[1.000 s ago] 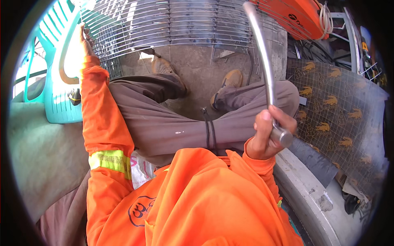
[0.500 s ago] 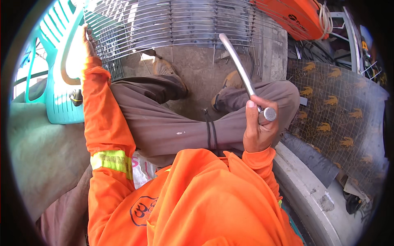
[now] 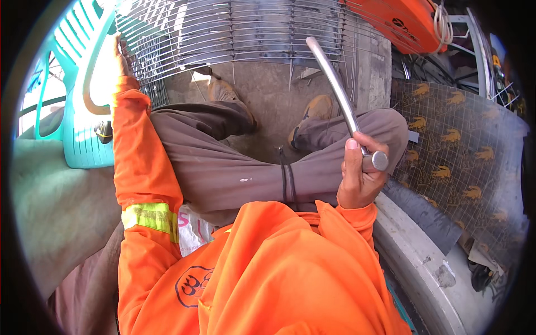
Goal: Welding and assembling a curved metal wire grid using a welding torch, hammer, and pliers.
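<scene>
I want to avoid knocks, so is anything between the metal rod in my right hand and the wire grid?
Nothing visible. The metal rod in your right hand overlaps the wire grid in view, its far end uncovered; whether they touch, I can't tell.

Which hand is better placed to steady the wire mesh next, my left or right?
Your left hand, probably: it is up at the left edge of the wire mesh, though contact is hard to make out. Your right hand is farther from it and occupied, gripping a thick-headed metal bar.
</scene>
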Motion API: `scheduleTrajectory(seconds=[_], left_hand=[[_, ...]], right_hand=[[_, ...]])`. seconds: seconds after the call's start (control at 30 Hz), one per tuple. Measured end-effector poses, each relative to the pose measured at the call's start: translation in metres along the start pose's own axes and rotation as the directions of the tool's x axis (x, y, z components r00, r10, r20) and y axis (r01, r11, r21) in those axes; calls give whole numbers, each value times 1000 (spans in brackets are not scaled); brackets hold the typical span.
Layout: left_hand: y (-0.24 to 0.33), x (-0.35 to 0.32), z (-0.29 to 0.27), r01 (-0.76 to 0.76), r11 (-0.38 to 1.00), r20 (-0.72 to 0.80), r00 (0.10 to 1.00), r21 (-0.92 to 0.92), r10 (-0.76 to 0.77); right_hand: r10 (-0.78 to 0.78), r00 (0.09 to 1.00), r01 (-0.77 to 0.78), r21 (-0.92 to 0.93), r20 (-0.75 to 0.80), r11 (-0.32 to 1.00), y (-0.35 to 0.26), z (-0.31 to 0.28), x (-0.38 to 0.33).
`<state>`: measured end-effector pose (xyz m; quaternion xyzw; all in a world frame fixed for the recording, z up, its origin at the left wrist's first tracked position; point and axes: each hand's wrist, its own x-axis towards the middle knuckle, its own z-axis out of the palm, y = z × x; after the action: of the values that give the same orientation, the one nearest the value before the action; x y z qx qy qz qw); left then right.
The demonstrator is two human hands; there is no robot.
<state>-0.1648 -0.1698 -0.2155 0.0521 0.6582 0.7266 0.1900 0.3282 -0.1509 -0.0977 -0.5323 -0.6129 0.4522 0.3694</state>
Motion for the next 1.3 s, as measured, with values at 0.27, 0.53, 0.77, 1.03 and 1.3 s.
scheduleTrajectory(seconds=[0.27, 0.53, 0.77, 1.03, 1.3], left_hand=[[9, -3, 3, 166, 985, 11, 986, 52, -167], [17, 33, -4, 268, 955, 87, 956, 127, -280], [37, 67, -44, 301, 933, 168, 927, 198, -335], [79, 21, -33, 155, 984, 0, 988, 88, -156], [128, -33, -35, -133, 988, -51, 989, 76, 137]], right_hand=[[102, 985, -83, 137, -140, 987, -1, -20, 9], [470, 883, -469, 104, 15, 877, 15, -57, 16], [544, 819, -564, 425, 180, 708, 35, -94, 33], [471, 817, -571, 573, 332, 588, 61, -119, 29], [390, 859, -482, 778, 331, 402, 65, -113, 30]])
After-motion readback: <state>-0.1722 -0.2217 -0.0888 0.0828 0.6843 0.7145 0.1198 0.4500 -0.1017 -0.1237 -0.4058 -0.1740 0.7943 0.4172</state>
